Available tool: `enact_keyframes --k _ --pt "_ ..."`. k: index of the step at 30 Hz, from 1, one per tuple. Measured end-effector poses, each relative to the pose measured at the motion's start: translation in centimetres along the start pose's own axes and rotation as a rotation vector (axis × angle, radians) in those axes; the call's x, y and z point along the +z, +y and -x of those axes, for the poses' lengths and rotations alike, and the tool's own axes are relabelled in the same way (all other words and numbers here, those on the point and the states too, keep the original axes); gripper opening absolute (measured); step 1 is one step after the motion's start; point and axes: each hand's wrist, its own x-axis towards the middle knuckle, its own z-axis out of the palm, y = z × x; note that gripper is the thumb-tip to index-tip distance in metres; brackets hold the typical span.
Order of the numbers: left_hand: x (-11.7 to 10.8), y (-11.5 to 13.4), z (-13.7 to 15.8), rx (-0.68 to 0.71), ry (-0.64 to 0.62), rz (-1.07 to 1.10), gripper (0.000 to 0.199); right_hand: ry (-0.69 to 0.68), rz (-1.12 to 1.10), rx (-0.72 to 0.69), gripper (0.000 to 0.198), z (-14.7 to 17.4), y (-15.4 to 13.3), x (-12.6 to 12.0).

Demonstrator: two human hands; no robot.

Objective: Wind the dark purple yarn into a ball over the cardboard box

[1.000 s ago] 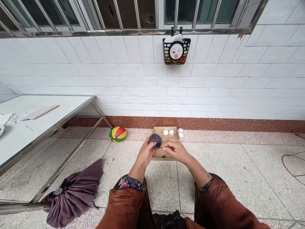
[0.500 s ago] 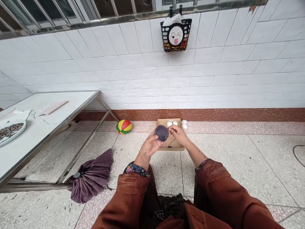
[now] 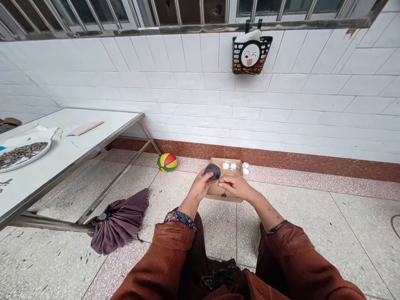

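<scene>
My left hand (image 3: 200, 186) is closed around a grey-purple ball of yarn (image 3: 213, 171), thumb across its front. Just right of the ball, my right hand (image 3: 236, 185) has its fingers pinched on a thin strand of the yarn. Beneath both hands a shallow cardboard box (image 3: 231, 196) rests on the floor. Inside it lies a small dark wad of yarn (image 3: 223, 194), with a strand running up toward my right fingers. White round balls (image 3: 229, 166) sit at the far side of the box, and more white rounds (image 3: 245, 168) lie just outside its right edge.
To the left stands a white-topped table (image 3: 103, 139) with a plate of dark strips (image 3: 23, 156) and a pinkish pouch (image 3: 84, 128). A purple umbrella (image 3: 121, 225) leans by its leg. A colourful ball (image 3: 167, 162) lies near the wall, where a black basket (image 3: 251, 55) hangs.
My right hand has moved slightly down, away from the top of the yarn ball, still pinching the strand. My left hand has tilted the ball, its thumb now higher. The view has shifted.
</scene>
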Motion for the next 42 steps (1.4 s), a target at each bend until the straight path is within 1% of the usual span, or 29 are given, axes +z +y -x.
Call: enact_keyframes --k 3,5,7,9,11,13,15,18,22,24,27,30,33,35,37,39,42 --pt "0.1 -0.3 0.0 0.030 0.018 -0.188 0.048 0.019 -0.024 -0.053 0.026 -1.5 -0.1 -1.1" --pt "0.3 -0.7 0.1 0.022 -0.047 -0.308 0.051 0.074 -0.053 -0.023 0.028 -2.0 0.7 -1.5" --pt "0.6 -1.1 0.3 -0.016 -0.164 -0.353 0.052 0.148 -0.086 0.052 0.029 -1.9 1.8 -1.7" --pt "1.0 -1.3 0.6 -0.054 -0.270 -0.309 0.057 0.218 -0.131 0.133 0.028 -1.6 3.1 -1.7" --pt "1.5 -1.3 0.9 -0.066 -0.345 -0.225 0.065 0.258 -0.190 0.199 0.027 -1.2 4.1 -1.6" --pt "2.0 -1.0 1.3 -0.067 -0.396 -0.160 0.073 0.265 -0.249 0.259 0.026 -0.8 4.7 -1.4" --pt "2.3 -0.8 1.5 -0.074 -0.422 -0.119 0.076 0.241 -0.294 0.309 0.025 -0.4 5.1 -1.0" --pt "2.5 -0.7 1.5 -0.063 -0.399 -0.065 0.074 0.218 -0.286 0.357 0.023 0.4 5.3 -0.7" --pt "2.4 -1.1 0.9 0.000 -0.278 -0.001 0.062 0.241 -0.176 0.383 0.021 1.7 5.4 -0.8" --pt "2.2 -1.4 0.5 0.033 -0.214 0.035 0.054 0.205 -0.153 0.368 0.021 2.3 5.3 -0.8" --pt "2.0 -1.6 0.1 0.071 -0.142 0.040 0.047 0.110 -0.161 0.331 0.023 3.1 4.9 -0.5" --pt "1.8 -1.8 -0.2 0.107 -0.082 -0.020 0.047 0.031 -0.188 0.294 0.024 3.5 4.1 -0.1" --pt "1.5 -2.1 -0.4 0.144 -0.024 -0.147 0.054 -0.025 -0.243 0.247 0.025 3.5 2.9 0.0" --pt "1.2 -2.3 -0.5 0.158 0.001 -0.257 0.060 -0.039 -0.282 0.226 0.024 3.4 2.2 -0.1" --pt "0.9 -2.4 -0.5 0.174 0.001 -0.376 0.065 -0.031 -0.308 0.228 0.024 3.1 1.8 -0.3" --pt "0.7 -2.6 -0.3 0.188 -0.037 -0.485 0.067 0.008 -0.321 0.238 0.025 2.8 1.7 -0.5" --pt "0.5 -2.6 0.1 0.174 -0.189 -0.568 0.072 0.123 -0.300 0.243 0.024 2.1 2.2 -1.0"
